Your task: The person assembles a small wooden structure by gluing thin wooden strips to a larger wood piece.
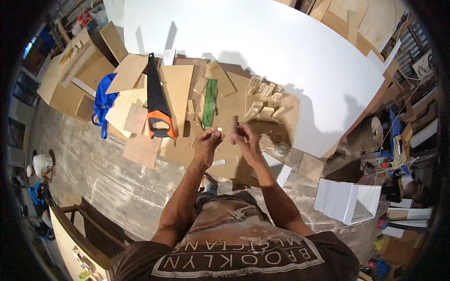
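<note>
My left hand [209, 143] pinches a small pale wooden piece [219, 130]. Just to its right, apart from it, my right hand [247, 145] grips a narrow brown strip [235, 122], held upright; its exact kind is unclear. Below both hands lies a brown board [239, 103] bearing a handsaw [154, 89] with an orange and black handle at the left. A green transparent strip [210, 98] lies beyond my left hand. Several small cut wooden blocks [265, 98] are grouped beyond my right hand, and loose plywood offcuts [176, 93] surround the saw.
The white worktop [318, 56] stretches behind. A blue cloth [103, 100] hangs at the left. A wooden cabinet [61, 225] stands lower left, a white box [347, 201] lower right. A person in white [43, 165] is at the far left; cluttered materials [403, 136] line the right.
</note>
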Demonstrator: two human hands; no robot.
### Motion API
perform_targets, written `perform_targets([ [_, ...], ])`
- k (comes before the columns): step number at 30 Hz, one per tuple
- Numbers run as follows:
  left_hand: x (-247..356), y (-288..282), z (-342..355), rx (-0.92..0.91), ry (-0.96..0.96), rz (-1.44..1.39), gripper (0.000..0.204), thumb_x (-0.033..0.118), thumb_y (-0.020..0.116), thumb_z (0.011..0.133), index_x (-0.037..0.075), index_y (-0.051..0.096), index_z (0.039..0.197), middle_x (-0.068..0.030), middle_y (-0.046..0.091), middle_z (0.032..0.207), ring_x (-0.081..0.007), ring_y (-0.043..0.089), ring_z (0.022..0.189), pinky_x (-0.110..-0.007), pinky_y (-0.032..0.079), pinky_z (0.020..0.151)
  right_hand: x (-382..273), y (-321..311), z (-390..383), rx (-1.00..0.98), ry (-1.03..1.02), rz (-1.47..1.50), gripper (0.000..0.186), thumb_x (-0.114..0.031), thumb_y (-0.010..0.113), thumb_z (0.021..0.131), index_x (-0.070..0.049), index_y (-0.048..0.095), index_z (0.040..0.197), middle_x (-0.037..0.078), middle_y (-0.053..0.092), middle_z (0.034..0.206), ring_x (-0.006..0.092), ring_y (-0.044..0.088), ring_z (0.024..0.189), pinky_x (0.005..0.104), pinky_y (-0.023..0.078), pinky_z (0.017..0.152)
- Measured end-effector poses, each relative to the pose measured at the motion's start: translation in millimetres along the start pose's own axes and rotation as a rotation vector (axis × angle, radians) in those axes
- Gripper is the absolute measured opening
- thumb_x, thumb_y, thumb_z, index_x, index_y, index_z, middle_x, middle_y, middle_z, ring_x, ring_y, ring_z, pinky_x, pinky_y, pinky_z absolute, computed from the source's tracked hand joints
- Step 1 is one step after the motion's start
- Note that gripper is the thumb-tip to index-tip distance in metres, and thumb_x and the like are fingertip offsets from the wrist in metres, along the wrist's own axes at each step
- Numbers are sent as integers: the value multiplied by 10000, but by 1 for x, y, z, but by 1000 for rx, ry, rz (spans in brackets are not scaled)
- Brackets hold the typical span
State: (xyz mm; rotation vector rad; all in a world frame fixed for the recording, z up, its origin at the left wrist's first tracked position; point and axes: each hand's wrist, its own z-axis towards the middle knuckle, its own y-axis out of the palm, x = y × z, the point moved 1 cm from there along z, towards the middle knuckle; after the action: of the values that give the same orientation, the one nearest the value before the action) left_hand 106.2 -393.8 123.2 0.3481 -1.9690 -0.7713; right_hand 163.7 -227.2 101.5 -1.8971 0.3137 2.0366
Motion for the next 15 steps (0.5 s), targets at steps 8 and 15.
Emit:
perform_targets([
  [8,-24,44,-7,65,195,314,123,47,699,885,0,706,998,-13,675,846,-82,552,700,-229,442,636,-56,-21,-7,-120,-9,-21,432,-239,679,933,8,578,1272,76,656,1035,127,612,893,274,511,740],
  [15,-40,69,-15,85,191,350,90,18,667,885,-24,699,958,-25,658,791,-96,543,675,-245,444,628,-62,-38,-6,-85,-72,-36,419,-243,647,960,9,582,1288,57,670,1010,108,612,883,265,499,739],
])
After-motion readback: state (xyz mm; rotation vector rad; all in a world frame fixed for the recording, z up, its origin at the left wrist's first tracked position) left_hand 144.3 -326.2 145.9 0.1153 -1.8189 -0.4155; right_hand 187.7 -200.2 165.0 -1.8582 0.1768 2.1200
